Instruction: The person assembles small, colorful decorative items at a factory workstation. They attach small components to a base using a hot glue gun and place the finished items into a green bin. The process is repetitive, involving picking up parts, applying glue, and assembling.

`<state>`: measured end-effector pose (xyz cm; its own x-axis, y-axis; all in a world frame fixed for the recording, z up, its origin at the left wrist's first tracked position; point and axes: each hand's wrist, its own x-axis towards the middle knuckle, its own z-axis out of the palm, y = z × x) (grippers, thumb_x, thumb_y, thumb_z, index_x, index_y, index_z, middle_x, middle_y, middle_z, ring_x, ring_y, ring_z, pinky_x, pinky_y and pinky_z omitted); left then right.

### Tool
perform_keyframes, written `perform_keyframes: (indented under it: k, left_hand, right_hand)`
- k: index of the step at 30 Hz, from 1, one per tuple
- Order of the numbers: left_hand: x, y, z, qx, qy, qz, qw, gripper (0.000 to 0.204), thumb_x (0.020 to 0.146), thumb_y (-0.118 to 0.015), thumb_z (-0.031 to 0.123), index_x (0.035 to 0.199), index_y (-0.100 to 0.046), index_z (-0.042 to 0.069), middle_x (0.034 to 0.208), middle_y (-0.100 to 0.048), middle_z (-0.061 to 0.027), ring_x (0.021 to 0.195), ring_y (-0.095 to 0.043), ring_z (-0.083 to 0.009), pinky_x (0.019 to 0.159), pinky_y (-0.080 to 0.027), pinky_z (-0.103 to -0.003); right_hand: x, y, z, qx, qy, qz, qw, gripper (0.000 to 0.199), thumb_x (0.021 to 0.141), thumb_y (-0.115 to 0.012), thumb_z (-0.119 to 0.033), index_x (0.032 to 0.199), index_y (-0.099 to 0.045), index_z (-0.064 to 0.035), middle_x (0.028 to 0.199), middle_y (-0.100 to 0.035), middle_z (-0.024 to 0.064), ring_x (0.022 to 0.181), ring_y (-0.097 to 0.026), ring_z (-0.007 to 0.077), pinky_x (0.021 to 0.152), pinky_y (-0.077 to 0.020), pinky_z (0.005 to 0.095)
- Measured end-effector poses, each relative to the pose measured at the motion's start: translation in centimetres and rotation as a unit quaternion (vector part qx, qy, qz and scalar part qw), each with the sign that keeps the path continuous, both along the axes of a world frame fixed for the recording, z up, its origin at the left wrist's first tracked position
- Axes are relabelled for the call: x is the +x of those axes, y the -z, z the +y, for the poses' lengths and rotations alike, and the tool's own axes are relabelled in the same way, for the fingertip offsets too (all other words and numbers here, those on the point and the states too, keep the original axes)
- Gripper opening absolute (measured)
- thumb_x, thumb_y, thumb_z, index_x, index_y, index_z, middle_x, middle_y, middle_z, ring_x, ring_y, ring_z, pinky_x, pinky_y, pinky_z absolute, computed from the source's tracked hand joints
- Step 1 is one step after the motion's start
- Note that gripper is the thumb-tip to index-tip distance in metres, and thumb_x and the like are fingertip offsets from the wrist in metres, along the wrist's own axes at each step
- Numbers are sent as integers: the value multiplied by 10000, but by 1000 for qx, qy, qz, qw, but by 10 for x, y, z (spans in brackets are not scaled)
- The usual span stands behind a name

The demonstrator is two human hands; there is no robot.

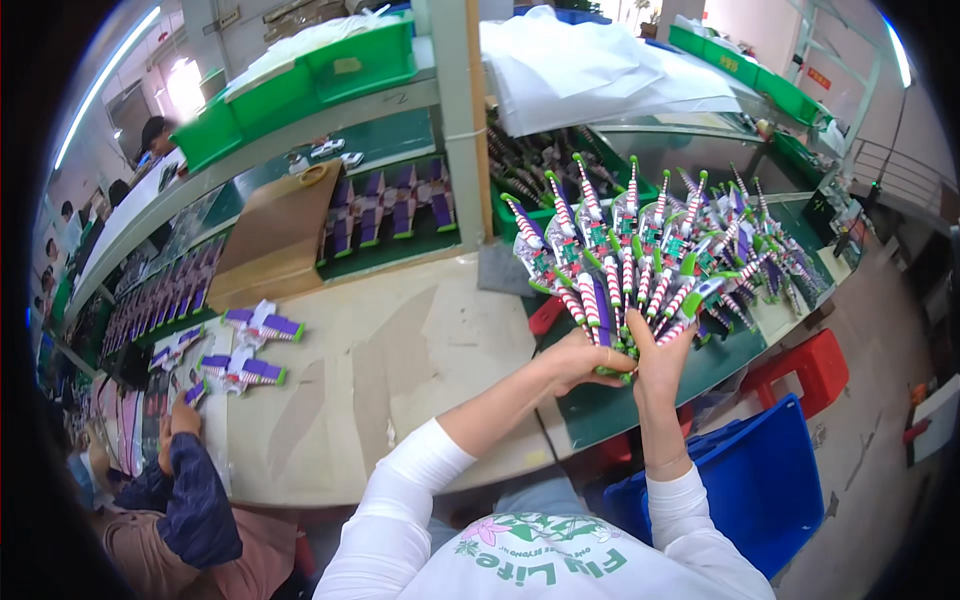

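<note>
A fanned bunch of toy wings stands upright in front of me at the right side of the bench. The wings are striped red and white, with purple parts, green tips and bits of green circuit board. My left hand is closed round the bottom of the bunch from the left. From the right, my right hand is also closed on its lower end, thumb pointing up. Behind and right of it, more of these toy wings lie in a dense pile, partly hidden by the bunch.
Several finished-looking winged pieces lie on the pale bench at left, near a co-worker's hand. A cardboard sheet leans behind. Green bins line the shelf. A blue crate and red stool stand at right.
</note>
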<state>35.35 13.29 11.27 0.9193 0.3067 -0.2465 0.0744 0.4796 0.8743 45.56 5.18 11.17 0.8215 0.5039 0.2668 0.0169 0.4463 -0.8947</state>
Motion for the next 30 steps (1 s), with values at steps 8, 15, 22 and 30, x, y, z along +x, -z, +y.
perform_keyframes:
  k: [8, 15, 22, 30]
  left_hand:
    - [72, -10, 122, 22, -46, 16, 999, 343, 857, -676, 8, 1193, -607, 17, 1134, -654, -112, 1039, -647, -256, 890, -559, -459]
    - [114, 3, 255, -31, -56, 55, 996, 243, 899, -647, 58, 1103, -630, -74, 1175, -638, -213, 1154, -606, -360, 977, -518, -514]
    - [140, 27, 304, -93, -62, 84, 990, 198, 884, -665, 56, 1034, -645, -71, 932, -657, -183, 846, -704, -296, 718, -639, -336]
    - [144, 15, 306, -24, -152, 194, 969, 195, 868, -713, 137, 1008, -636, 26, 748, -638, -115, 466, -544, -116, 363, -441, -178]
  right_hand:
    - [93, 11, 143, 20, -37, -13, 999, 781, 738, -757, 75, 1365, -298, 0, 1221, -551, 122, 1059, -590, 192, 900, -495, 315]
    - [190, 20, 270, -58, -173, -141, 973, 865, 678, -855, -82, 1357, -332, 34, 1203, -574, 136, 1060, -579, 209, 915, -484, 342]
    - [294, 21, 324, -411, -190, -264, 852, 512, 558, -887, -160, 951, -689, 102, 938, -718, 171, 808, -687, 258, 672, -545, 382]
    - [314, 27, 323, -478, -143, -358, 789, 687, 513, -900, -290, 1044, -678, 85, 1088, -685, 231, 983, -672, 309, 849, -533, 390]
